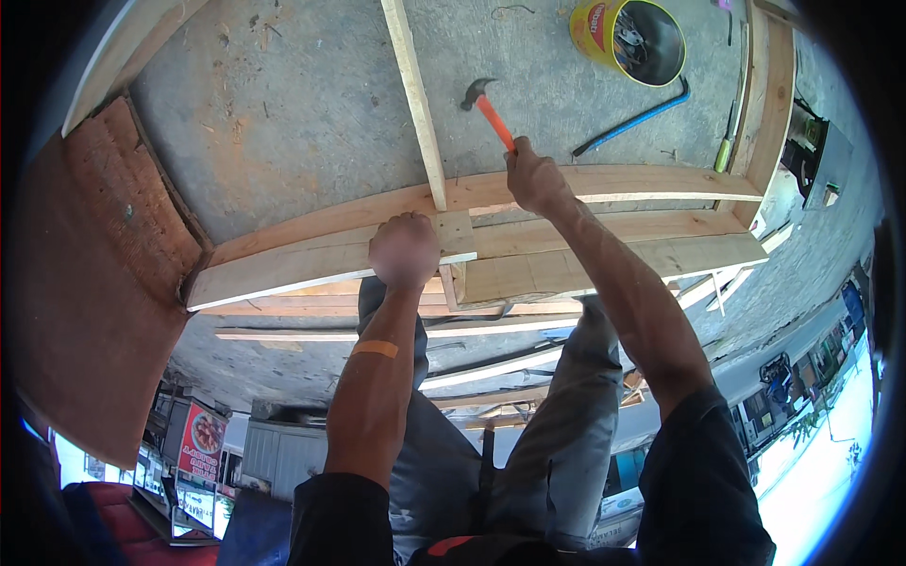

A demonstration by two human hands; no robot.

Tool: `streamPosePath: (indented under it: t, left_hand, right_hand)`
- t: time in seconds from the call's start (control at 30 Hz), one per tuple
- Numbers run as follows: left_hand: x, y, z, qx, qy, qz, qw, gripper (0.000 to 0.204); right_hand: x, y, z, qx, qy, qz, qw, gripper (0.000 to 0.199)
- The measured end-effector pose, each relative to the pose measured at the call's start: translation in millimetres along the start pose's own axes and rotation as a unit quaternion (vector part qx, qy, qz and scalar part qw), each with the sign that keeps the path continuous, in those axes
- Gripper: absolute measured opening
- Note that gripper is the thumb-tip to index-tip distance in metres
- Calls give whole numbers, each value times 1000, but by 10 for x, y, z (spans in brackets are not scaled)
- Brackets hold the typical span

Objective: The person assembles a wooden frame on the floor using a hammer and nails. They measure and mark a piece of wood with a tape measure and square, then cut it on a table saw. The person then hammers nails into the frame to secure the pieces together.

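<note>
My right hand (541, 181) is closed round the orange handle of a claw hammer (494, 121), whose dark head is raised to the far left of the hand, over the concrete floor. My left hand (404, 250) lies on a pale wooden board (283, 269), its fingers curled down over the wood. This board meets a second plank (547, 274) near the middle, where the two overlap. Beyond them runs a longer frame rail (623, 181), with a narrow batten (415, 94) reaching away from it. What sits under my left palm is hidden.
A yellow bucket (587, 33) with metal pieces inside stands at the far right. Near it lie a blue pry bar (637, 118) and a green-handled screwdriver (724, 151). A brown panel (85, 283) rises at left. More timber strips (311, 334) lie by my legs.
</note>
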State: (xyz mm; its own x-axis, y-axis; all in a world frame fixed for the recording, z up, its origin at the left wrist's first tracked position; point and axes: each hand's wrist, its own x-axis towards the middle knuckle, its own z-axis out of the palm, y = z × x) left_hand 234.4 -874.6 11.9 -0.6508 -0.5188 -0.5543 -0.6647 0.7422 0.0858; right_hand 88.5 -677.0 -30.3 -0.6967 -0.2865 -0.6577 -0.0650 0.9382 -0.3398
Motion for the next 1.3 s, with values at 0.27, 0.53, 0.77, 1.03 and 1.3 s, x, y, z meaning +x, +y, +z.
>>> streamPosePath:
  t: [0.27,0.53,0.77,1.03,1.3]
  left_hand:
    - [-62,-29,-22,2,15,7,1000,30]
    - [-38,-19,-48,2,33,26,999,33]
    - [-55,-95,-12,-24,52,18,998,32]
    - [-50,-132,8,-35,15,13,999,31]
    - [-37,-83,-13,-45,12,14,999,29]
  right_hand:
    - [10,-338,-131,99,172,61,978,24]
    - [-27,-377,-260,101,27,103,989,33]
    - [66,-438,-684,127,-256,191,939,40]
    - [-82,-540,-668,87,-315,151,933,38]
    - [-300,-640,-390,115,-280,173,937,33]
